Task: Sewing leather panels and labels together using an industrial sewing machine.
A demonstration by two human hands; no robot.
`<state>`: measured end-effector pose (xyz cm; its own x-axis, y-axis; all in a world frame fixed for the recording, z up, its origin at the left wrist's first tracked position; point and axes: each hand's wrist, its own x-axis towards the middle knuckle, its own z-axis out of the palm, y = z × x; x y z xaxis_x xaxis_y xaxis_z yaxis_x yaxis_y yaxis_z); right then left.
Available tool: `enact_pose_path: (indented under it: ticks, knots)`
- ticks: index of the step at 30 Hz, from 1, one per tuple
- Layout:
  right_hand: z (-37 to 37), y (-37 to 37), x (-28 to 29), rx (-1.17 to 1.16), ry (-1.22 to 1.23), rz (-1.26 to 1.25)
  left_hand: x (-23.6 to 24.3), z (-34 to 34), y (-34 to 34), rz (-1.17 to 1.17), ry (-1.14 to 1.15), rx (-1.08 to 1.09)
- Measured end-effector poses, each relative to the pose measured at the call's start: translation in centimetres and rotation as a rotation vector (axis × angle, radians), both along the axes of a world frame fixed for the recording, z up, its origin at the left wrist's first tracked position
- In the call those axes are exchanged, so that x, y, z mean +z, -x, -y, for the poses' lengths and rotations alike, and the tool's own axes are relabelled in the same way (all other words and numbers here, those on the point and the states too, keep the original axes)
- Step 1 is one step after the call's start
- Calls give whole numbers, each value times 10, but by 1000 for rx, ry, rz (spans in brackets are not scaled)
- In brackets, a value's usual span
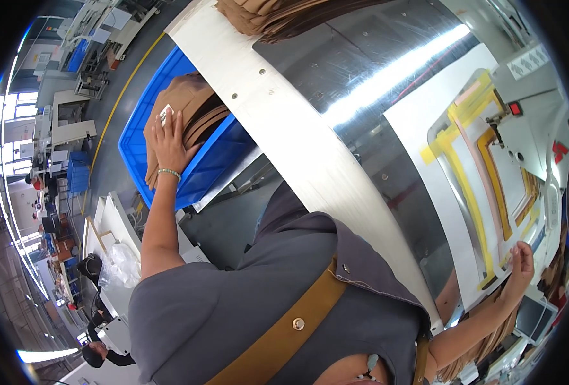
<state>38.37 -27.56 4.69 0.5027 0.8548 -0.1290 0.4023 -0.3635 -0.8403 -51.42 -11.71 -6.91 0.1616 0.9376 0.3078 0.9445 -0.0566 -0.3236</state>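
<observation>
To the left, my left hand [170, 144] lies flat with fingers spread on a stack of brown flat pieces [191, 96]. These pieces stand in a blue plastic bin [128, 138], and a small white label shows by my fingertips. Far out to the right, my right hand [522, 264] is raised beside the near end of a clear template [467, 212] edged with yellow tape. Its fingers are curled together; whether anything small is between them cannot be made out. The template rests on a white sheet [419, 138] at the machine.
A white table edge [291, 119] runs diagonally past my body, beside a shiny metal plate [361, 109]. More brown pieces [278, 16] are stacked at the far end. The white machine head [528, 128] overhangs the template. Behind at left are other benches and a person [98, 353].
</observation>
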Motion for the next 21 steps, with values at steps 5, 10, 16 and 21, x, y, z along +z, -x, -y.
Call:
enact_pose_path:
  ticks: [5, 10, 16, 21]
  knots:
    - [-12, 10, -6, 28, -28, 3, -18, -30, 13, -70, 19, 223]
    - [-23, 21, -5, 99, -7, 74, -9, -41, 15, 56, -79, 107]
    - [-21, 23, 5, 48, 11, 8, 19, -55, 48, 738, -191, 196]
    - [-18, 23, 10, 53, -7, 28, 24, -97, 84, 547, -304, 353]
